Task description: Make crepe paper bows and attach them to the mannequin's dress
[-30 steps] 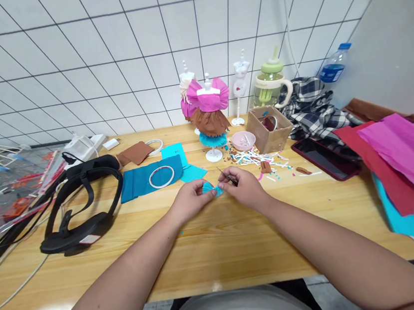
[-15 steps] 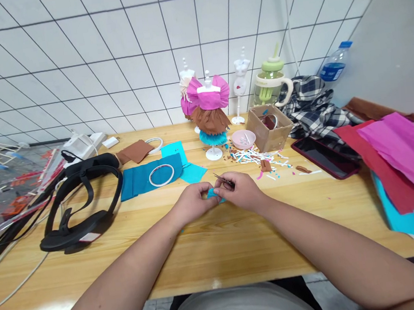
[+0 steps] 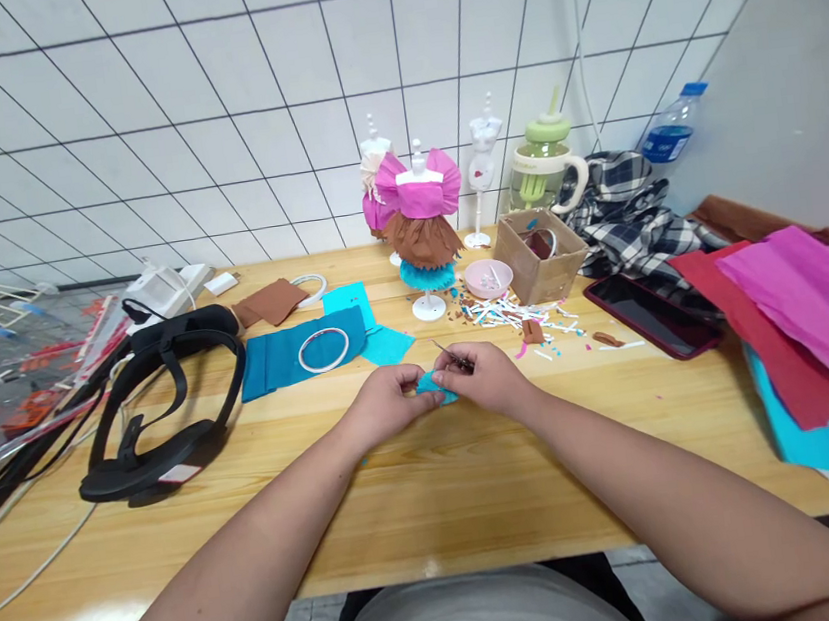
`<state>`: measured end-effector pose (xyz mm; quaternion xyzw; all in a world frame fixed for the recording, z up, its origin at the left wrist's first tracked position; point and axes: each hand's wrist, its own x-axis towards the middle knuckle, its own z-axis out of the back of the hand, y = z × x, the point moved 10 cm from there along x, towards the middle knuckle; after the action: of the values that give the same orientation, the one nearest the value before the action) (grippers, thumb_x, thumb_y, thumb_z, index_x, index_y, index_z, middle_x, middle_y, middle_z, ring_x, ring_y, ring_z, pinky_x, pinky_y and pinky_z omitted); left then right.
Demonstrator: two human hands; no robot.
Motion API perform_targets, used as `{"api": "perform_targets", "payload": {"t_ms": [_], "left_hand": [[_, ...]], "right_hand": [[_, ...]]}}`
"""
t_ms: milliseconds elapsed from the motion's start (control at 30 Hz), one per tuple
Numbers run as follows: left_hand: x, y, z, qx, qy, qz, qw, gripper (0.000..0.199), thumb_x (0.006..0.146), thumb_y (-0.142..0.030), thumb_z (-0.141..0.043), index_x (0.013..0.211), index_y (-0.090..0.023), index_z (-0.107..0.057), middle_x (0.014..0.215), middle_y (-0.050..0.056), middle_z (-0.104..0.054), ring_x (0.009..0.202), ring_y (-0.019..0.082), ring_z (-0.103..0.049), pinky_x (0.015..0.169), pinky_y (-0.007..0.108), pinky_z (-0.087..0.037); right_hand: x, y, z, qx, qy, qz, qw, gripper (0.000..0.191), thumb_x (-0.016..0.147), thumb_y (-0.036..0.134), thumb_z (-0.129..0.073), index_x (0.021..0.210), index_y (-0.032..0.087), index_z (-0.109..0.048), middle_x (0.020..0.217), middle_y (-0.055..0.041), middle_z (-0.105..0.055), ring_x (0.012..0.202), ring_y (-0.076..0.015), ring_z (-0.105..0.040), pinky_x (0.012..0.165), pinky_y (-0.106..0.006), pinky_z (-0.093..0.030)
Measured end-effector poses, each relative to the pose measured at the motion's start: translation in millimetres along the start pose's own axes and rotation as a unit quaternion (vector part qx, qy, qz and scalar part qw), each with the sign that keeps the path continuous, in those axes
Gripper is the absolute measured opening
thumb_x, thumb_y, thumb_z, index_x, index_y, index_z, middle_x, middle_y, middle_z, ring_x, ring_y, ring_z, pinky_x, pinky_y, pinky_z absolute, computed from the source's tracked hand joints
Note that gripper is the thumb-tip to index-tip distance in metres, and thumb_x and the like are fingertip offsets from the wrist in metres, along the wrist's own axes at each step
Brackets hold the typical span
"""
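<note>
Turquoise paper [image 3: 437, 385], front-left of pink bowl [image 3: 480, 291] | left hand [image 3: 387, 405], right hand [image 3: 488, 378] pinch it | risk: right-held pointed tool [image 3: 456, 357] slips, tears it

Between the left hand [image 3: 388, 403], the right hand [image 3: 484, 376] and the front edge, we have open tabletop [image 3: 438, 499], flanked by the forearms [image 3: 260, 531]. Toward the back edge, a dressed mannequin [image 3: 420, 199], pink bowl [image 3: 491, 293] and cardboard box [image 3: 523, 275] obstruct our passage. A black headband [image 3: 129, 477] obstructs the left side; paper sheets [image 3: 813, 302] obstruct the right edge.
</note>
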<state>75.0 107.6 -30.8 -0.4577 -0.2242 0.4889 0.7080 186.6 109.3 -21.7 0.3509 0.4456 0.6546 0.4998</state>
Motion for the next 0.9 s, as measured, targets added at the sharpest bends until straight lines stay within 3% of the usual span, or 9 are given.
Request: {"api": "perform_targets", "payload": {"t_ms": [167, 267, 400, 533, 900], "left_hand": [[0, 3, 12.5, -0.040, -0.043, 0.029, 0.998, 0.034, 0.068, -0.047, -0.070, 0.069, -0.015, -0.061, 0.059, -0.003, -0.053, 0.055, 0.011, -0.046, 0.051, 0.022, -0.034], [0, 1, 17.9, -0.095, -0.059, 0.032, 0.993, 0.037, 0.066, -0.048, -0.073, 0.071, -0.014, -0.061, 0.064, -0.001, -0.060, 0.060, 0.013, -0.052, 0.056, 0.023, -0.039], [1, -1, 15.8, -0.154, -0.041, 0.027, 0.987, 0.039, 0.066, -0.050, -0.074, 0.078, -0.013, -0.065, 0.073, 0.003, -0.067, 0.069, 0.016, -0.058, 0.066, 0.027, -0.044], [1, -1, 18.3, -0.112, -0.049, 0.028, 0.992, 0.045, 0.070, -0.056, -0.068, 0.077, -0.012, -0.068, 0.073, 0.003, -0.067, 0.067, 0.016, -0.057, 0.063, 0.026, -0.042], [1, 11, 19.0, -0.089, -0.045, 0.073, 0.992, 0.039, 0.069, -0.053, -0.067, 0.073, -0.014, -0.066, 0.060, -0.002, -0.059, 0.054, 0.011, -0.048, 0.051, 0.021, -0.034]], "right_hand": [[1, 1, 4, 0.041, -0.001, 0.002, 0.999, 0.024, 0.075, 0.040, -0.062, 0.082, 0.017, -0.065, 0.070, 0.0009, -0.059, 0.065, -0.0127, -0.048, 0.062, -0.025, -0.037], [1, -11, 3, 0.048, 0.001, -0.046, 0.998, 0.029, 0.068, 0.042, -0.068, 0.081, 0.017, -0.063, 0.064, 0.0033, -0.054, 0.060, -0.0116, -0.044, 0.057, -0.024, -0.034], [0, -22, 2, 0.121, -0.009, -0.100, 0.988, 0.031, 0.062, 0.040, -0.072, 0.078, 0.017, -0.058, 0.061, 0.0055, -0.049, 0.056, -0.0099, -0.041, 0.053, -0.023, -0.030], [-2, -21, 2, 0.170, -0.009, -0.124, 0.978, 0.029, 0.061, 0.036, -0.071, 0.079, 0.018, -0.057, 0.058, 0.0074, -0.047, 0.053, -0.0086, -0.038, 0.051, -0.023, -0.029], [6, -25, 12, 0.143, -0.036, -0.070, 0.987, 0.031, 0.062, 0.026, -0.066, 0.092, 0.018, -0.058, 0.065, 0.0054, -0.056, 0.061, -0.0117, -0.052, 0.059, -0.024, -0.039]]}}
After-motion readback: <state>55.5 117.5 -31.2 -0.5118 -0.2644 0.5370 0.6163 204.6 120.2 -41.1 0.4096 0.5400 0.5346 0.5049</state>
